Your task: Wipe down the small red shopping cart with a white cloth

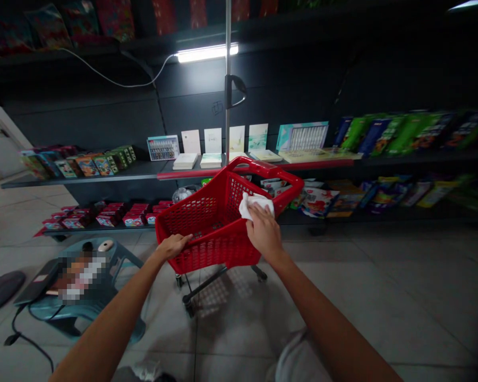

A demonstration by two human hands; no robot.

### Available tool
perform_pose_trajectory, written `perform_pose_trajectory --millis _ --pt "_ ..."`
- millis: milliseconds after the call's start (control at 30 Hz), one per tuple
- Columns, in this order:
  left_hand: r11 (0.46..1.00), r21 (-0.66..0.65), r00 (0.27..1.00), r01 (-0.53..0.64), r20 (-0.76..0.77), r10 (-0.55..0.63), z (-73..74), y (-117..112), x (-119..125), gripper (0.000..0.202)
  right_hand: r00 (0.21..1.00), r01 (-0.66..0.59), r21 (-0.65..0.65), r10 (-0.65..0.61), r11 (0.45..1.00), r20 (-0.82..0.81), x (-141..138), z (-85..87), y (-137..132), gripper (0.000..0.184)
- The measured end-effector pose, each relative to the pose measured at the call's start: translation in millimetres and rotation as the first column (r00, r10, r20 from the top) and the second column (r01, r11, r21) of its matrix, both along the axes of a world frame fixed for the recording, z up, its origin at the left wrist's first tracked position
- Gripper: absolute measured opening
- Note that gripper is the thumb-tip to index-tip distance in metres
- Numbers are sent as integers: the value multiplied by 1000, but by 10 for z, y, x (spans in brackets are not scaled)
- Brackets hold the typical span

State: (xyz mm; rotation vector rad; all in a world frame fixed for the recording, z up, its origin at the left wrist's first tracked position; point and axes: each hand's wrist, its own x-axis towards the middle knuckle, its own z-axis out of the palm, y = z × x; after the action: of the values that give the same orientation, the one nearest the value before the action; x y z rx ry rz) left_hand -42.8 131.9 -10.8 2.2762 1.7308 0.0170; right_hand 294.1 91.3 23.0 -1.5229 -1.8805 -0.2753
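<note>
A red plastic shopping cart (207,253) on grey legs and casters stands in the middle, its handle toward the upper right. My left hand (174,246) rests on the near rim at the cart's left end, fingers closed over the edge. In my right hand (265,231) is a white cloth (257,203), pressed against the cart's rim below the handle. The fingers lie over the cloth and partly cover it. The basket's visible inside shows only its perforated walls and floor.
Behind the cart runs a dark shelf (127,172) with boxes, cards and snack bags. A metal pole (228,32) with a bracket rises before it. At left, a blue-grey stool (137,329) bears a laptop and other items; a black cable (34,339) trails on the tiled floor.
</note>
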Motion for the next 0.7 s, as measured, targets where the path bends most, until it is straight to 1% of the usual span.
perform_pose_trajectory --millis 67,133,200,267,333,367,400,467,533,567,600,633,667,700 --pt "998 10 996 68 -55 -68 -10 -8 -5 46 996 -86 2 86 996 -4 -224 -97 -42 52" --pt "994 14 988 111 -110 -109 -12 -19 -9 46 984 -179 2 179 984 -6 -517 -227 -99 53" --pt "991 12 979 135 -155 -132 -11 -24 -12 48 964 -265 -3 265 964 -6 -840 -373 -167 54" --pt "988 -15 971 152 -185 -152 -14 -14 -16 43 937 -350 -11 350 937 -3 -1133 -506 -232 54" --pt "985 -46 963 166 -206 -172 -26 11 -22 36 911 -412 -16 412 911 0 -1338 -591 -281 54" --pt "984 -54 961 168 -215 -175 -35 25 -25 33 900 -435 -20 435 900 1 -1396 -607 -299 54" --pt "985 -55 959 166 -222 -174 -44 39 -27 32 889 -459 -26 459 888 2 -1420 -602 -313 54" --pt "986 -51 957 159 -237 -166 -56 55 -28 34 859 -511 -46 511 858 -11 -1378 -536 -335 53" --pt "987 -44 955 157 -246 -163 -51 49 -21 38 843 -538 -72 532 840 -83 -1234 -418 -352 51" --pt "987 -41 955 158 -247 -163 -41 38 -16 41 851 -518 -94 502 850 -153 -1133 -353 -357 49" --pt "987 -36 956 158 -245 -162 -28 23 -11 43 867 -474 -128 436 871 -243 -1013 -291 -357 44" --pt "987 -31 957 158 -241 -161 -15 8 -7 46 876 -415 -171 341 894 -342 -875 -236 -350 40" --pt "987 -25 958 159 -237 -160 -3 -6 -5 48 864 -354 -211 233 911 -446 -721 -191 -334 39" --pt "987 -16 958 161 -236 -160 3 -16 -6 49 824 -302 -234 129 924 -552 -550 -157 -311 40"
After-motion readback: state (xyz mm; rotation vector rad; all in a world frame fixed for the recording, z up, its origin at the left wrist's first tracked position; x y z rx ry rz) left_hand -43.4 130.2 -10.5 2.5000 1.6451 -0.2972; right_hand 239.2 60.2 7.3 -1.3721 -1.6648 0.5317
